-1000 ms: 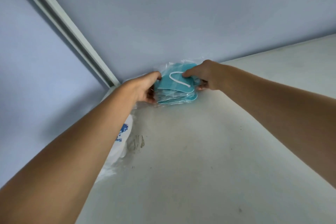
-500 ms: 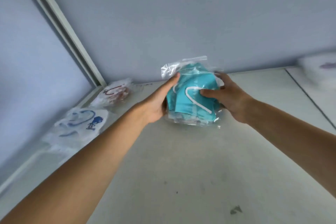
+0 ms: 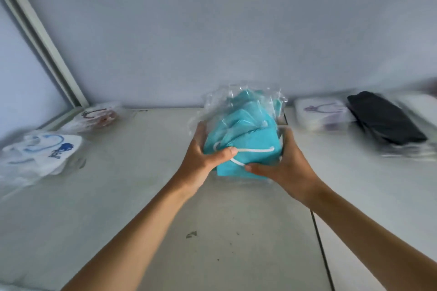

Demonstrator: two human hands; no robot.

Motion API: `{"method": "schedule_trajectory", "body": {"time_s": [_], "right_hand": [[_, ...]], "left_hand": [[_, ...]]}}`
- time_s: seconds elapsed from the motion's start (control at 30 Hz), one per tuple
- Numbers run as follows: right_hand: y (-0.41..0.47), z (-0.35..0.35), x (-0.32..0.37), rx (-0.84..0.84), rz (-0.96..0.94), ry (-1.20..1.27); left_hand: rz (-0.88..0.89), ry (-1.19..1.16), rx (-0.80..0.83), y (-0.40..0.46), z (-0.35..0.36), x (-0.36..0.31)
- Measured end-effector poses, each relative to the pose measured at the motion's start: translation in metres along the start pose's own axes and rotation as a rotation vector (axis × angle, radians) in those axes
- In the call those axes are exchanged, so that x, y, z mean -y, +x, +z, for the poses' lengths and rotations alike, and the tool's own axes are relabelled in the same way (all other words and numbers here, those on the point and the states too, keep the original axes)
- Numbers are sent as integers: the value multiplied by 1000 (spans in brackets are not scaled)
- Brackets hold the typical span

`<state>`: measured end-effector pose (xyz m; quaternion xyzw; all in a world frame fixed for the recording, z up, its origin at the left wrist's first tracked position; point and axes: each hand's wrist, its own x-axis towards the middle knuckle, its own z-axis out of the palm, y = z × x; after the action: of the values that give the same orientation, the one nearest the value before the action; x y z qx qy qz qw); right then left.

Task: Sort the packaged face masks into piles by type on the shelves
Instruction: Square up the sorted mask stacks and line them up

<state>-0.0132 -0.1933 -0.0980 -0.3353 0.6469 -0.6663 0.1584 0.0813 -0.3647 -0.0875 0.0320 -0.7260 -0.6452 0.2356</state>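
A stack of teal face masks in clear plastic bags [image 3: 246, 134] is held above the white shelf [image 3: 146, 196], in the middle of the view. My left hand [image 3: 203, 160] grips its left side with the thumb laid across the front. My right hand [image 3: 283, 168] grips the right side and lower edge. At the left lies a pile of white masks with blue print [image 3: 45, 153], and behind it a pile with brown print [image 3: 99, 116]. To the right sit a white pile with purple print [image 3: 321, 116] and a pile of black masks [image 3: 385, 118].
A pale metal post [image 3: 42, 42] rises at the back left corner. A grey wall [image 3: 236, 30] closes the back of the shelf. A dark seam [image 3: 321, 250] splits the shelf surface at the right. Small marks dot the near shelf.
Both hands have lifted the teal stack from the back corner and drawn it toward me. The view has swung right, bringing the purple-print and black piles into sight.
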Motion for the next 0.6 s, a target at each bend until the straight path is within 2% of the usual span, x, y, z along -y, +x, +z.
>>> {"method": "schedule_trajectory", "body": {"time_s": [0.1,0.17,0.3,0.6], "right_hand": [[-9,-12,-8,3,-22,-67],[-12,-18,-11,65,-24,-84],[-11,-18,-12,153,-13,5],[-8,-16,-7,58,58,28]], "left_hand": [[48,48,6,-3,10,0],[-1,14,24,-6,16,1],[-38,-59,5,-6,26,-1],[-32,-85,44,7,27,-9]]}}
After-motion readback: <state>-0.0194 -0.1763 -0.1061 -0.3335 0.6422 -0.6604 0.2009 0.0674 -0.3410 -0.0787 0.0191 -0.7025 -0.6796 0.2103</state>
